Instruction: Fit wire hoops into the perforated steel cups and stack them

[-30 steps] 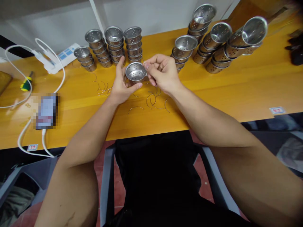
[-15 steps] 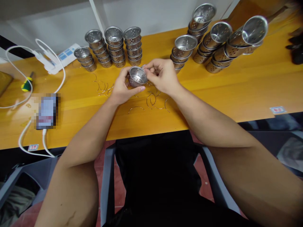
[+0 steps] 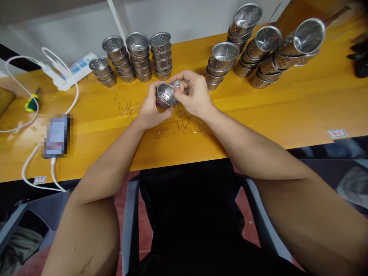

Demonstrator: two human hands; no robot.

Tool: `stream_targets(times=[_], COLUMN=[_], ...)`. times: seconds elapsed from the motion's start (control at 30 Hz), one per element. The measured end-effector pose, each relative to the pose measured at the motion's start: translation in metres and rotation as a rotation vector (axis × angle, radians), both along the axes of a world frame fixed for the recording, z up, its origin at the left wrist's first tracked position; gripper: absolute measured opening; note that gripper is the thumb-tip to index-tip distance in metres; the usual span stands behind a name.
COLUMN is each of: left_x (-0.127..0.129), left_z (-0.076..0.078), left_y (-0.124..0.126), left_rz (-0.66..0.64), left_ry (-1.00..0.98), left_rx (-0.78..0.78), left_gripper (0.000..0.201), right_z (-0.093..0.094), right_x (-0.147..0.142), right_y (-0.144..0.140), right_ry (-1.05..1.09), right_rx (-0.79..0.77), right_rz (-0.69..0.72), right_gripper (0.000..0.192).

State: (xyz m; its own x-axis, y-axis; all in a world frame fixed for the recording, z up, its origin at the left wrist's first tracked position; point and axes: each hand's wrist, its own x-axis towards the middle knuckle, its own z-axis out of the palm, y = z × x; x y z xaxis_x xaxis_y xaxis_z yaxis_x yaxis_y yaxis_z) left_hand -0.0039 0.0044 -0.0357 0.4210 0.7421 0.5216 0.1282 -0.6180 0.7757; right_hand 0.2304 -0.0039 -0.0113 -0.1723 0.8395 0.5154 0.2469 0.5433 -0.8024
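The perforated metal cup (image 3: pixel 166 94) sits between my two hands, raised just above the yellow table (image 3: pixel 287 103), tilted with its open mouth toward me. My left hand (image 3: pixel 149 109) wraps it from the left side, thumb under the lower rim, fingers closed around the wall. My right hand (image 3: pixel 194 94) meets it from the right, fingertips pinched shut at the upper rim; what they pinch there is too small to tell.

On the table directly below my hands lie loose curved wire pieces (image 3: pixel 184 122), scattered, some overlapping. Behind the cup, near the wall, stand upright stacks of like cups (image 3: pixel 138 57). To the right, more cup stacks (image 3: pixel 267 53) lean over, mouths facing me.

At far left a white cable (image 3: pixel 71 103) loops across the table to a white power strip (image 3: pixel 77 69). A screwdriver with a green and yellow handle (image 3: pixel 30 103) lies near the left edge.
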Motion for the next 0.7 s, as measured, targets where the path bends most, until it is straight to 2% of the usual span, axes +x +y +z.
stream_targets(times=[0.1,0.17,0.27,0.37,0.47,0.57,0.63,0.7], left_x=[0.000,0.001,0.002,0.002,0.003,0.005,0.007,0.008], left_z=[-0.010,-0.015,-0.019,-0.017,-0.007,0.004,0.008,0.007], left_y=[0.008,0.012,0.014,0.012,0.004,-0.007,-0.010,-0.008], left_rz=[-0.027,-0.049,-0.055,-0.032,-0.019,-0.058,-0.098,-0.109], left_ry=[0.057,0.057,0.016,-0.028,-0.112,-0.176,-0.201,-0.205], left_rx=[0.109,0.146,0.098,-0.062,-0.253,-0.403,-0.425,-0.369], left_gripper=[0.117,0.115,0.107,0.108,0.095,0.085,0.086,0.091], right_z=[0.004,0.005,0.008,0.014,0.023,0.030,0.031,0.030], right_x=[-0.005,-0.006,-0.007,-0.004,0.003,0.007,0.007,0.006], right_y=[-0.004,-0.006,-0.007,-0.009,-0.012,-0.014,-0.013,-0.012], right_ry=[0.024,0.035,0.076,0.135,0.171,0.193,0.208,0.222], right_rx=[-0.005,-0.010,-0.024,-0.093,-0.196,-0.230,-0.231,-0.240], right_rz=[0.001,0.011,0.032,0.111,0.303,0.468,0.501,0.489], right_gripper=[0.032,0.024,0.023,0.038,0.061,0.073,0.075,0.074])
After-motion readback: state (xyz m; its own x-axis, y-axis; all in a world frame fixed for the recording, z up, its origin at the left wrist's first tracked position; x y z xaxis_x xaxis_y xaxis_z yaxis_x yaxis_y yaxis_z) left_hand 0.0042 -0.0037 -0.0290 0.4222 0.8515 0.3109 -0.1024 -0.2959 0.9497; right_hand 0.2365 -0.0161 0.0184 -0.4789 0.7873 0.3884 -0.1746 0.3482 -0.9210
